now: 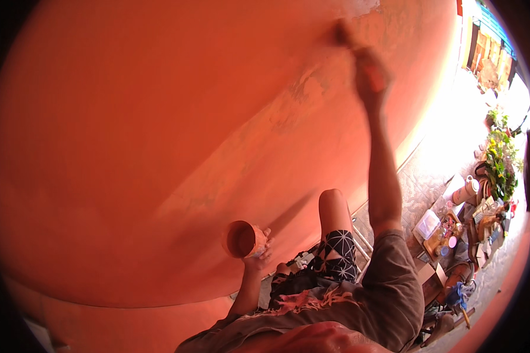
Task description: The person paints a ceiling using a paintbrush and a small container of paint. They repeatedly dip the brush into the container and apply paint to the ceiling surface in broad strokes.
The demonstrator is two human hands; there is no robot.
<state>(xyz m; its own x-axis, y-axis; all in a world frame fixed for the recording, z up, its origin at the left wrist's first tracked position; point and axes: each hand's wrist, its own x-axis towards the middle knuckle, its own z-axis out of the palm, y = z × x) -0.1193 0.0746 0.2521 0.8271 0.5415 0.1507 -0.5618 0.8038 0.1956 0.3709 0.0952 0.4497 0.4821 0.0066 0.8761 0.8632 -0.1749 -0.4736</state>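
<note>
My left hand [264,250] is wrapped round the side of an orange-smeared cup [255,240], its mouth facing up with dark orange inside, most likely paint. Stretched far up and to the right, my right hand [371,76] grips a paintbrush [341,33]. Motion smears both the hand and the brush, whose dark head is at the orange wall [129,117]. Around the brush the wall has a paler, patchy band that runs down to the left. Whether the bristles touch the wall, I cannot tell.
My bent knee [334,209] is close to the wall, beside a metal ladder-like frame [362,244]. Below right, the tiled floor [421,182] carries a cluttered heap of boxes and containers [444,235]. Leafy plants [502,162] stand beyond it, near a strongly sunlit area.
</note>
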